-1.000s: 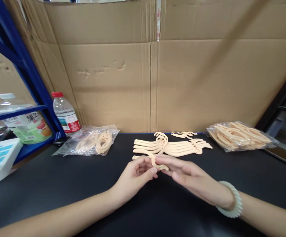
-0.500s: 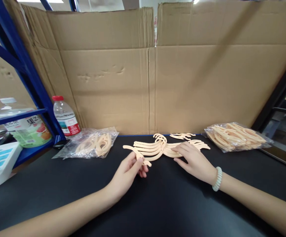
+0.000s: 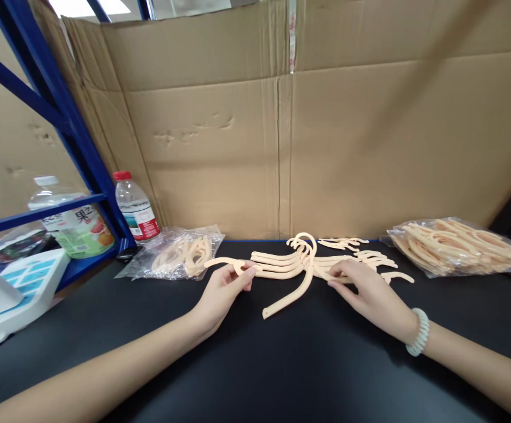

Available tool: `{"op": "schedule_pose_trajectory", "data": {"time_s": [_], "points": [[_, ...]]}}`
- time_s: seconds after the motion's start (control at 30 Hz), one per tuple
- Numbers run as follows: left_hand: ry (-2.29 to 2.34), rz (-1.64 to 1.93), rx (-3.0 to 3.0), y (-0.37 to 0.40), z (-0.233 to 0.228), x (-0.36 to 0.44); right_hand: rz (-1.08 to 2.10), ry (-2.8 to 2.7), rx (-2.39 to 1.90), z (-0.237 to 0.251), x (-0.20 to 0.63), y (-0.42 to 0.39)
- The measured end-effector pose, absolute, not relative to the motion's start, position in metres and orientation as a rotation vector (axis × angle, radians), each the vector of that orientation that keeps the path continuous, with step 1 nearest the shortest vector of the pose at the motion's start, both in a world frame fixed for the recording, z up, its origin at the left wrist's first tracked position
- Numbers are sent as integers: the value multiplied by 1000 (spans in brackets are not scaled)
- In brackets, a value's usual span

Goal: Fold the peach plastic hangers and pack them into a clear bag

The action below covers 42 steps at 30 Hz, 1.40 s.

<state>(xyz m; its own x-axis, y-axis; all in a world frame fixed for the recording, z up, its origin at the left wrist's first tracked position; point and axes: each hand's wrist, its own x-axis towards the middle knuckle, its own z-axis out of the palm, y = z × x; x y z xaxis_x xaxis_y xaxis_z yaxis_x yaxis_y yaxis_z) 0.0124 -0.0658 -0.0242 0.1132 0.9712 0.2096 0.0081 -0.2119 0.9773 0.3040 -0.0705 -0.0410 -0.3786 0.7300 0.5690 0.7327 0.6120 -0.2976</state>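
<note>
A single cream plastic hanger piece (image 3: 233,266) is held in the left hand (image 3: 220,294). It is pinched near its right end between the thumb and the fingertips (image 3: 250,271), which are pressed together on it; the remaining fingers are curled loosely beneath. The piece extends leftward from the grip, just above the black table (image 3: 282,364), and its free end lies close to the left plastic bag (image 3: 176,255).

The right hand (image 3: 370,294) is laid palm-down on the right half of the stack of hangers (image 3: 299,264). The fingers are extended and only slightly spread, and the fingertips are pressed on top of the stack; nothing is clasped by this hand. A pale bead bracelet (image 3: 417,332) is worn on the right wrist.

The stack is positioned at the centre of the table, just in front of the cardboard wall (image 3: 326,147). One hanger arm (image 3: 288,296) is angled out of the stack toward the near edge, with its tip resting on the table between the two hands. A few loose hangers (image 3: 343,241) are located behind the stack.

A second, fuller plastic bag of hangers (image 3: 458,247) is placed at the right. At the left, a water bottle (image 3: 134,205) with a red cap is stood beside the blue shelf frame (image 3: 70,117).
</note>
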Motion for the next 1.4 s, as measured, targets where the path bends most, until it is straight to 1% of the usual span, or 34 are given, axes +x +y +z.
{"op": "schedule_pose_trajectory", "data": {"time_s": [0.23,0.47,0.67,0.93,1.13,1.4], "points": [[926,1270,1355,-70,-18,13,-32,-1983,-1103,-44,303,-70],[801,1212,1310,-71,-20,14,-208,-1984,-990,-39,301,-75],[681,1178,1208,-68,-23,10,-213,-2001,-929,-38,299,-77],[663,1121,1138,-67,-25,7,-286,-1987,-819,-39,300,-78],[646,1118,1131,-66,-24,7,-242,-2008,-803,-37,298,-78],[670,1121,1164,-66,-24,8,-303,-1996,-812,-37,298,-80]]}}
